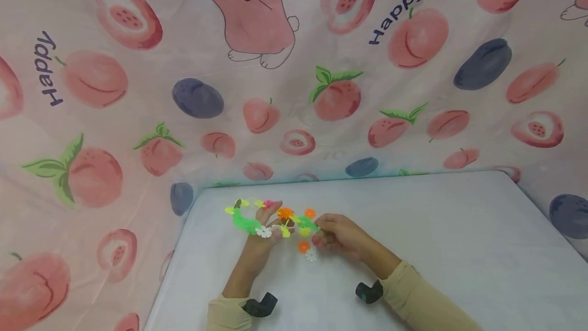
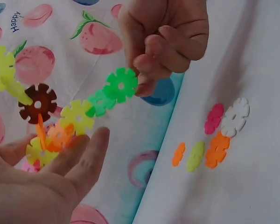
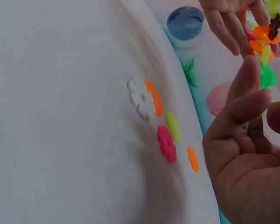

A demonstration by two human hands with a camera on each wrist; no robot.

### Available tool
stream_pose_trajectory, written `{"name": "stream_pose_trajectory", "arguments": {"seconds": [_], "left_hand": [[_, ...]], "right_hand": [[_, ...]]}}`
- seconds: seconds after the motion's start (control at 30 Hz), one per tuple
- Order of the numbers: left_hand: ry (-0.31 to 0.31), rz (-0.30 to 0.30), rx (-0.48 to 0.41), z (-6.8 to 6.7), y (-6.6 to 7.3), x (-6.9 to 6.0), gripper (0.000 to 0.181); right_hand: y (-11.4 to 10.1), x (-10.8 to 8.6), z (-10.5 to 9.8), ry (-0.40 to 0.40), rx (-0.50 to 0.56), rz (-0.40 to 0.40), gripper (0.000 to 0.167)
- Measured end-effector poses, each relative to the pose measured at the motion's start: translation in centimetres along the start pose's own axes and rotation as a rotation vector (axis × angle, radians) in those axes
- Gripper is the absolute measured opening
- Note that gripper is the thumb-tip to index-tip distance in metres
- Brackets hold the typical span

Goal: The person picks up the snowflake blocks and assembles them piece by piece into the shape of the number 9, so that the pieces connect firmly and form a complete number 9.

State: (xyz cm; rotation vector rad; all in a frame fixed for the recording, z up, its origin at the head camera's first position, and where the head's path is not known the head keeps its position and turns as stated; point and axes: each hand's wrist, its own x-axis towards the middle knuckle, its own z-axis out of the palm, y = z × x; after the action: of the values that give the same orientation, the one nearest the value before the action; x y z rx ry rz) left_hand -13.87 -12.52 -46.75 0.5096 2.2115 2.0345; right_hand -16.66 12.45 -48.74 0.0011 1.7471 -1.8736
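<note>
The left hand (image 1: 260,245) grips the linked-disc chain (image 1: 285,213) mid-length above the table (image 1: 436,234) – seemingly to steady it – while the right hand (image 1: 343,234) pinches its green end (image 2: 121,85) at three o'clock, loose discs (image 1: 304,247) lying toward four.

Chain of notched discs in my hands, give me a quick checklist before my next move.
1. Right hand on the green end disc: ok, pinched at its edge.
2. Left hand holding the chain: ok, it supports it further along.
3. Spare discs in view: ok, five lie on the table.
4. White disc clear of the orange disc beside it: cannot tell, they overlap in the right wrist view.
5. A free hand for picking up: not ok, both are occupied.
6. Joints fully seated: cannot tell, slots too small.
</note>
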Motion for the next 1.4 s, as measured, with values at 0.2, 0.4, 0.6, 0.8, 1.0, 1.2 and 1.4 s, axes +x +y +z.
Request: {"name": "stream_pose_trajectory", "arguments": {"seconds": [0.2, 0.4, 0.6, 0.8, 1.0, 1.2, 1.4], "left_hand": [[0.046, -0.032, -0.035, 0.1, -0.1, 0.2, 0.064], [0.031, -0.003, -0.104, 0.0, 0.1, 0.2, 0.07], [0.021, 0.015, -0.1, -0.2, 0.0, 0.2, 0.066], [-0.006, 0.04, -0.167, -0.4, -0.2, 0.2, 0.067], [-0.029, 0.044, -0.202, -0.5, -0.2, 0.2, 0.069], [-0.032, 0.023, -0.182, -0.4, -0.2, 0.3, 0.06], [-0.017, -0.008, -0.142, -0.1, 0.3, 0.4, 0.058]], "right_hand": [[0.5, -0.2, -0.4, 0.049, -0.27, -0.048, 0.031], [1.0, 0.0, -0.5, 0.114, -0.537, -0.097, 0.017], [1.3, 0.6, -0.5, 0.189, -0.79, -0.202, 0.009], [2.0, 0.9, -0.5, 0.203, -0.935, -0.217, 0.017], [2.3, 1.2, -0.1, 0.224, -0.992, -0.188, 0.02], [2.0, 1.4, 0.3, 0.248, -1.04, -0.181, 0.023], [2.0, 1.5, 0.4, 0.254, -1.075, -0.172, 0.021]]}}
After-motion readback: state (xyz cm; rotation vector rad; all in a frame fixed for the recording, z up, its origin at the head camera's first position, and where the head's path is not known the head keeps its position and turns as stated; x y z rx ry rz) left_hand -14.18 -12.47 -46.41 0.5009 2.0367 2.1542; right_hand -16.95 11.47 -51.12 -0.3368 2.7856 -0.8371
